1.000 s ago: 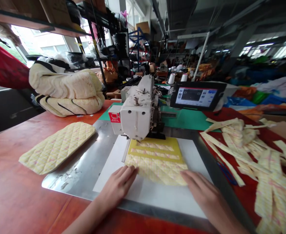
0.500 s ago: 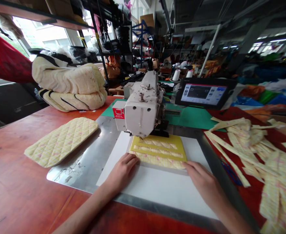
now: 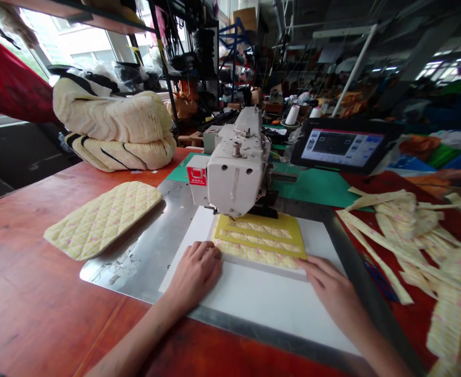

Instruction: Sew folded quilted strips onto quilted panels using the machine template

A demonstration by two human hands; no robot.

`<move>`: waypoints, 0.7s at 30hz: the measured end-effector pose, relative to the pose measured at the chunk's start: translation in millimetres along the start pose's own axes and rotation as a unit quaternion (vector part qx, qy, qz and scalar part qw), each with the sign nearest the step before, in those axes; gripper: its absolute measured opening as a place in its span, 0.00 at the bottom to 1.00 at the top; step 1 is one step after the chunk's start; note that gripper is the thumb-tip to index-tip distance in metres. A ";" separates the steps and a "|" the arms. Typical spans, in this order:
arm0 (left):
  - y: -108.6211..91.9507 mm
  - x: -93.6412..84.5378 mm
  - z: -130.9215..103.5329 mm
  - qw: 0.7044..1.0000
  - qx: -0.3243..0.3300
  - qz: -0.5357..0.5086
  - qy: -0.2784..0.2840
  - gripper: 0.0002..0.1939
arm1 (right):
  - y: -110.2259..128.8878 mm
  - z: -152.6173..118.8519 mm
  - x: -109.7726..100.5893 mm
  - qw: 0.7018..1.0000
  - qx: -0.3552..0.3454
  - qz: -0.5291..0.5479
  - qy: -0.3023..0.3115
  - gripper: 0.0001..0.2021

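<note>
A quilted yellow fabric piece (image 3: 254, 252) lies on a white board beneath the head of a sewing machine (image 3: 238, 183). Over it sits a flat yellow template (image 3: 262, 240) with long slots, the quilting showing through them. My left hand (image 3: 197, 269) rests by the front left corner of the fabric, fingers loosely bent and palm down, holding nothing that I can see. At the front right corner, my right hand (image 3: 328, 285) touches the template and fabric edge with outstretched fingers; its thumb is mostly hidden.
Another quilted piece (image 3: 102, 220) lies on the left of the red table. Behind it stands a tall stack of quilted pieces (image 3: 116, 131). To the right are fabric strips (image 3: 407, 230), blue-handled scissors (image 3: 380, 277) and a lit control screen (image 3: 342, 145).
The view has shifted slightly. My left fingers have drawn back a little from the fabric and bent more. My right hand stays at the right corner.
</note>
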State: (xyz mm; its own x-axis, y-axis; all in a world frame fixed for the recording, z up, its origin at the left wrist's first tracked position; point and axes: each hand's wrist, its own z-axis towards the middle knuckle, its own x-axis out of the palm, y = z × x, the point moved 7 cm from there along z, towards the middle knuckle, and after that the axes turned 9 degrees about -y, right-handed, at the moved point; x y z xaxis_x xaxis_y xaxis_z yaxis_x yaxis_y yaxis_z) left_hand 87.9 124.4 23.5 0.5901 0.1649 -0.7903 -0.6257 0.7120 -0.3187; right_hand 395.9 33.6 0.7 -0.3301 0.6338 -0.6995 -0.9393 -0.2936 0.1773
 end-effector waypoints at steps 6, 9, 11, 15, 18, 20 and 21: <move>0.3 0.6 0.0 1.000 -0.016 0.000 0.011 0.11 | 0.5 -0.9 -0.5 1.000 0.015 0.014 0.012 0.14; 0.4 0.9 0.2 1.000 -0.017 0.006 0.009 0.10 | 0.8 0.1 -0.6 0.999 0.024 0.026 0.017 0.15; 0.9 0.8 0.1 1.000 -0.017 0.013 0.007 0.09 | 1.2 1.1 -1.6 0.999 0.030 0.035 0.016 0.15; 2.0 0.7 -0.4 1.000 -0.016 0.027 0.005 0.09 | 5.0 3.1 -5.7 0.998 0.031 0.049 0.008 0.14; 2.5 0.6 -0.8 0.999 -0.015 0.032 0.001 0.09 | 9.8 4.0 -8.4 0.999 0.022 0.048 0.007 0.14; 2.6 0.8 -0.9 0.999 -0.015 0.034 0.000 0.09 | 13.0 4.6 -9.9 0.999 0.014 0.045 0.005 0.14; 2.5 1.1 -0.8 0.999 -0.016 0.034 0.001 0.09 | 14.3 5.0 -10.5 0.999 0.010 0.045 0.003 0.14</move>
State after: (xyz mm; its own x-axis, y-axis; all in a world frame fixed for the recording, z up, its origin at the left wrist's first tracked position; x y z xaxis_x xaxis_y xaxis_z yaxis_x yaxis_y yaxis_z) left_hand 86.5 125.8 21.4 0.5447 0.2113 -0.8116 -0.6803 0.6773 -0.2802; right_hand 385.4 26.3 14.0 -0.4119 0.6009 -0.6851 -0.9081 -0.3335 0.2534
